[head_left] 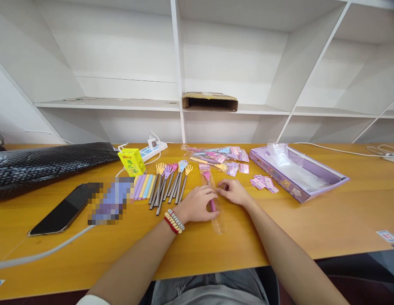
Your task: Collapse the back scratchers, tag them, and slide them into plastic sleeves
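A pink hand-shaped scratcher (206, 174) lies in a clear plastic sleeve (217, 224) on the table in front of me. My left hand (198, 204) rests over the sleeve with its fingers curled round the pink handle. At the sleeve's right edge is my right hand (233, 191), its fingers bent together; whatever they pinch is too small to make out. Left of the sleeve lie several loose scratchers with metal rods (171, 186), beside a row of pastel handles (143, 187). Bagged scratchers (216, 156) lie behind my hands.
To the right are pink cards (264, 183) and a purple box (298, 173) holding clear bags. On the left stand a yellow carton (132, 162), a power strip (154, 151), a phone (65, 209) and a black wrapped bundle (54, 167). White shelves hold a cardboard box (210, 96).
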Demonstrator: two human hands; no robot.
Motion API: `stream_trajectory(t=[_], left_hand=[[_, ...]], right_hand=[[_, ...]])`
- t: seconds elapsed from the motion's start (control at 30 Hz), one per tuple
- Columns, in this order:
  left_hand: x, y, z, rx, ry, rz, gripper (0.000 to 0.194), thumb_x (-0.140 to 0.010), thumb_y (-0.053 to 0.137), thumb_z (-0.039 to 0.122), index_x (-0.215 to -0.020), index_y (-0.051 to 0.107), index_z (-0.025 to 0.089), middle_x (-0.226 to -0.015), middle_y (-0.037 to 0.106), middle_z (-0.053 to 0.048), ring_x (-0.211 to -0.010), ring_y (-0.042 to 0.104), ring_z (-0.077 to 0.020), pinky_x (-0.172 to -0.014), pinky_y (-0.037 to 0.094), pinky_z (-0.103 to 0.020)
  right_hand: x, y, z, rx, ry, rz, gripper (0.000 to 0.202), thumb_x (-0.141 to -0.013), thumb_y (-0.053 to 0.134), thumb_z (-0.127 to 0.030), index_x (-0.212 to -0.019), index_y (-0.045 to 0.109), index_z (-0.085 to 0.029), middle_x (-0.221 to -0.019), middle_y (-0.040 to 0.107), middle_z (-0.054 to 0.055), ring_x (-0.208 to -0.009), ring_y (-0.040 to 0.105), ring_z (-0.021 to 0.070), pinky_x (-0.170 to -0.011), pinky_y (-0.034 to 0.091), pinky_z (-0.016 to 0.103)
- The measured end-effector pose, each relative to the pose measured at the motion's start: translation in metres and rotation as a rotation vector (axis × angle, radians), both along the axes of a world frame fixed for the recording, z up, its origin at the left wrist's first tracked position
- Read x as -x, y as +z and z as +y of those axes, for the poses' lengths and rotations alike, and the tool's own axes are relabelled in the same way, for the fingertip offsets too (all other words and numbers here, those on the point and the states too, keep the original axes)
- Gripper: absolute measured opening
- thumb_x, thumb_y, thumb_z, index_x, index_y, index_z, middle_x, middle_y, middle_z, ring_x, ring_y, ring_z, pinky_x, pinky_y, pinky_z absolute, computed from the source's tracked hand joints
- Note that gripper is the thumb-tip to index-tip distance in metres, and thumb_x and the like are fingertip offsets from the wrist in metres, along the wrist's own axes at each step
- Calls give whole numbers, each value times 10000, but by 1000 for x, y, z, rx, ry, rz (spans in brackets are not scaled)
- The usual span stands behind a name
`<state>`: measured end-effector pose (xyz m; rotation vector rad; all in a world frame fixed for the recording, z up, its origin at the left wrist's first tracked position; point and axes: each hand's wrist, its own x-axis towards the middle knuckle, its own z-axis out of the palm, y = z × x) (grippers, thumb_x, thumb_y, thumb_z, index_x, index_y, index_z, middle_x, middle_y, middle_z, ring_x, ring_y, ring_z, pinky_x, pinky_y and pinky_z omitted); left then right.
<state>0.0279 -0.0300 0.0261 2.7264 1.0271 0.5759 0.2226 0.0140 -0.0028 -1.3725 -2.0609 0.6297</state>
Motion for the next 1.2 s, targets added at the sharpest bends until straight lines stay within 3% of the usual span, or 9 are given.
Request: stream_trajectory(t=[0.3,0.6,0.83,0.93,1.03,1.2], left_hand=[[3,5,1,34,-108,5,583,-641,579,637,-1025,600,199,-1056,597,-64,-1057,488,-236,-953,341,-373],[1,10,-4,47,-101,-17,244,-807,500,401,-861,634,205,-770,631,-16,-777,566,-154,-764,418,-276],[-1,1,-5,1,-79,-125,208,-826,458,304,-771,628,197,-693,631,3,-659,563,-118,-667,433,-244],[-2,-2,-2,-73,-2,-157,191,-821,460,293,-784,618,193,-718,621,-12,-699,568,-134,-690,446,-260],[-2,-2,1,-118,100,-159,188,-817,466,297,-897,601,194,-877,616,-41,-862,565,-169,-799,445,-300],[0,-7,4,-68,128,-97,436,-775,532,388,-1162,495,192,-1204,497,-81,-1131,448,-229,-975,362,-369]], right_hand=[[-1,-1,1,-6,8,-38,230,-735,551,-385,-811,634,-185,-600,598,-2,-534,495,117,-527,338,236],[0,0,0,-11,26,-45,234,-748,538,-391,-805,643,-190,-566,574,-7,-515,479,113,-513,322,235],[0,-1,0,-22,13,-65,234,-748,544,-387,-808,634,-180,-575,575,-8,-530,481,110,-521,324,231],[0,-2,0,-18,22,-71,236,-756,537,-381,-821,627,-172,-607,589,0,-551,495,111,-532,329,228],[0,-2,0,-19,25,-76,242,-760,531,-382,-833,630,-174,-616,589,3,-557,495,112,-537,332,228],[0,-2,0,0,27,-76,248,-760,529,-388,-845,631,-178,-605,589,-2,-544,496,113,-532,334,231]])
